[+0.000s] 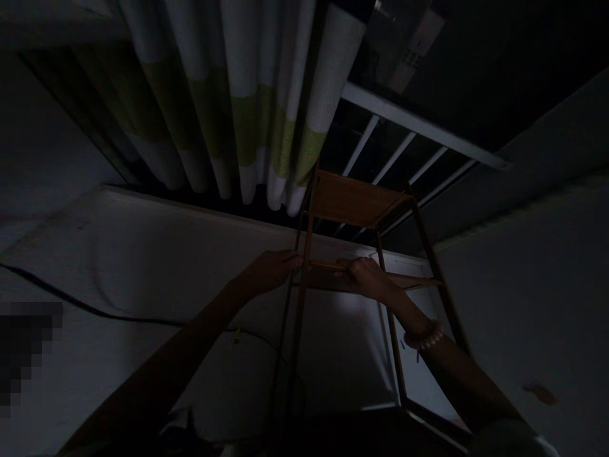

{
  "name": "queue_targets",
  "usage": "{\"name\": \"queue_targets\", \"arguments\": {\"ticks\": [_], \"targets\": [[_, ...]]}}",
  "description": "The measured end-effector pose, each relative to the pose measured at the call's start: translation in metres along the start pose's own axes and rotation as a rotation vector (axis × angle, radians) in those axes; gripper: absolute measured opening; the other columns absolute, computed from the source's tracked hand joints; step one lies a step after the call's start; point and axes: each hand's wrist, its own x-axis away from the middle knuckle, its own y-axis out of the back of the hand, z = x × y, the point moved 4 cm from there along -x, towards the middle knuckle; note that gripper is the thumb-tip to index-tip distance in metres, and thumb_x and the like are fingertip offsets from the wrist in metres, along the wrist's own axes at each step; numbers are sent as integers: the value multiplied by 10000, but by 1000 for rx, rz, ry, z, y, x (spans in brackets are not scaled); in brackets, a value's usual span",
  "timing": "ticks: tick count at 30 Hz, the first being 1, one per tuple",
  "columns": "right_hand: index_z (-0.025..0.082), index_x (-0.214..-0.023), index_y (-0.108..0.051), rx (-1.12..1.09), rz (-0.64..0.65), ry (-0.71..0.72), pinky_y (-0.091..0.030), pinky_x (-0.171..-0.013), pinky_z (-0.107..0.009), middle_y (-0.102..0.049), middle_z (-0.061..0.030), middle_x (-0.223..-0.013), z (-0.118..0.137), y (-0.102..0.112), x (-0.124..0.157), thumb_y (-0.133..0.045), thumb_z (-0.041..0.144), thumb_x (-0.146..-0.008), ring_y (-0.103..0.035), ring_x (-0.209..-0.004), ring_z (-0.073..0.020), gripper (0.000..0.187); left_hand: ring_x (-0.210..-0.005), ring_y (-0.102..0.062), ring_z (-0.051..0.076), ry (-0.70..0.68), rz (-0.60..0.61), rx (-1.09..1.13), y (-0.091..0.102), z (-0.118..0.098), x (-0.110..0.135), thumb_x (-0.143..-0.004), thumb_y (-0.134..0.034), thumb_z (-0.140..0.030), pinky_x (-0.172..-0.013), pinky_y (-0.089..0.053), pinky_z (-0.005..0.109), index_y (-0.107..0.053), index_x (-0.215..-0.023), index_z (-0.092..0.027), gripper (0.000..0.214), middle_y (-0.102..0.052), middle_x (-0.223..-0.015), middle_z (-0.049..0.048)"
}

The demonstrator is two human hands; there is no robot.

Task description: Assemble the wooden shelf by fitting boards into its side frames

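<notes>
A brown wooden rack (pixel 356 200) stood right of centre in the dim frame, its upper panel just below the curtain's hem and its legs running down to the bottom. The right hand (pixel 368 277) had its fingers curled around a crossbar (pixel 328 264) of the rack, near the centre. The left hand (pixel 272 270), just left of it, reached with its fingertips to the front left upright (pixel 301 298); whether they pressed on it or closed around it could not be told. A beaded bracelet (pixel 425 336) circled the right wrist.

A curtain (pixel 261 82) in pale and yellow-green bands hung across the upper left and centre, its folds ending close to the rack's top left corner. Behind the rack, a white railing (pixel 419 124) slanted across the upper right, seen in part past the upper panel. A pale ledge (pixel 200 211) ran beneath the curtain and passed behind the rack. A black cable (pixel 137 320) crossed the wall at lower left, with a small yellow tag (pixel 236 336) on it. At the upper right, beyond the railing, a pale panel (pixel 423 35) bore dark marks like lettering, too small and dim to read.
</notes>
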Motion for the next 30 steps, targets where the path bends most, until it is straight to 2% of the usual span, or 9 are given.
{"name": "queue_targets", "arguments": {"ticks": [5, 11, 19, 25, 30], "targets": [[202, -1006, -550, 10, -11, 19, -342, -641, -242, -659, -62, -820, 1, 1, 1, -375, 348, -876, -605, -804, -192, 263, -662, -576, 114, 193, 86, 148, -7, 4, -3, -859, -279, -165, -570, -412, 195, -513, -854, -132, 236, -614, -755, 39], [190, -993, -557, 11, -22, 14, -334, -649, -241, -654, -65, -820, -1, -1, 2, -366, 353, -877, -596, -818, -188, 276, -595, -551, 140, 205, 123, 140, -4, 3, -5, -851, -288, -192, -491, -345, 209, -519, -816, -132, 241, -601, -685, 50], [201, -1079, -533, -1, -14, 21, -338, -668, -252, -655, -70, -833, 0, 0, 3, -377, 365, -870, -593, -826, -195, 307, -516, -489, 114, 232, 72, 263, -8, 5, -6, -888, -193, -308, -499, -329, 213, -481, -710, -143, 377, -514, -580, 11], [217, -1096, -520, 37, -45, -13, -350, -646, -259, -661, -73, -851, -3, -2, 2, -330, 398, -883, -604, -814, -205, 338, -579, -506, 115, 242, 61, 320, -8, 5, -4, -886, -234, -317, -544, -345, 212, -486, -737, -148, 339, -528, -634, 11], [212, -1062, -535, 21, -36, 6, -352, -639, -247, -663, -67, -839, -2, -2, 1, -333, 409, -880, -608, -800, -195, 336, -651, -513, 95, 297, -11, 437, -6, 7, -3, -879, -295, -314, -603, -368, 185, -482, -835, -149, 253, -542, -737, 8]]}}
